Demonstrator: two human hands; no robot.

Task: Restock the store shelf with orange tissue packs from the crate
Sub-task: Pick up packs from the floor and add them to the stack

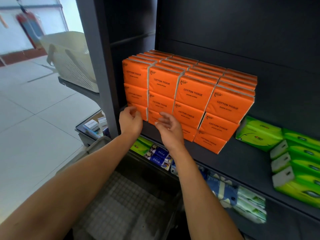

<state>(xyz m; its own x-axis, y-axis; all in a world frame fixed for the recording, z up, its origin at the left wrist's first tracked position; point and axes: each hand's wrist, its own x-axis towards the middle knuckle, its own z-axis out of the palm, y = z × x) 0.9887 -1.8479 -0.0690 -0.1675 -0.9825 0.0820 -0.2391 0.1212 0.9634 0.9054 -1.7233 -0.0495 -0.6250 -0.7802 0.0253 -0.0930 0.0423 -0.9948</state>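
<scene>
Orange tissue packs stand stacked three high in several columns on the dark shelf, with more rows behind them. My left hand hovers at the bottom left pack, its fingers loosely curled and holding nothing. My right hand is just in front of the bottom pack of the second column, fingers relaxed and spread, also holding nothing. The grey crate sits below my arms; no orange packs show on the part of its gridded floor I can see.
Green tissue packs fill the shelf to the right of the orange stack. The lower shelf holds blue and green packs. A dark upright post bounds the shelf on the left. A cream basket and small boxes lie further left.
</scene>
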